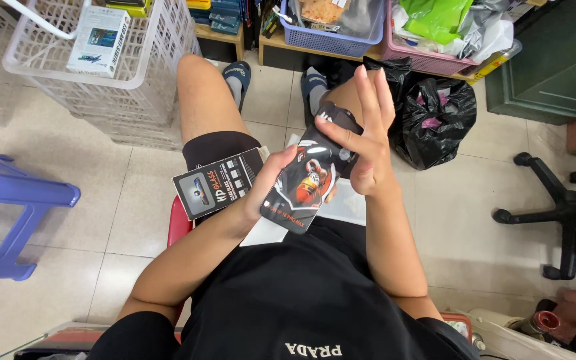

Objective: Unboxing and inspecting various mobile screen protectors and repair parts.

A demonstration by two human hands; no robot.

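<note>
While the left hand point(268, 183) grips the lower edge of a flat black plastic packet printed with an orange figure point(305, 183), thumb laid across its face, the right hand point(361, 143) pinches the packet's upper end between thumb and forefinger, its other fingers spread straight upward. The packet sits tilted above the person's lap, between both hands, and its top overlaps a dark rounded object point(341, 120) whose nature cannot be told. Just left of the left hand, a black rectangular card box with a phone picture point(218, 183) lies on the left thigh, and a white sheet point(348, 203) shows under the packet. Farther out stand a white plastic lattice basket point(135, 80) holding a white box, a blue plastic stool point(15, 193) on the tiled floor point(101, 220), a black plastic bag point(435, 120), and a black office chair base point(555, 213).
</note>
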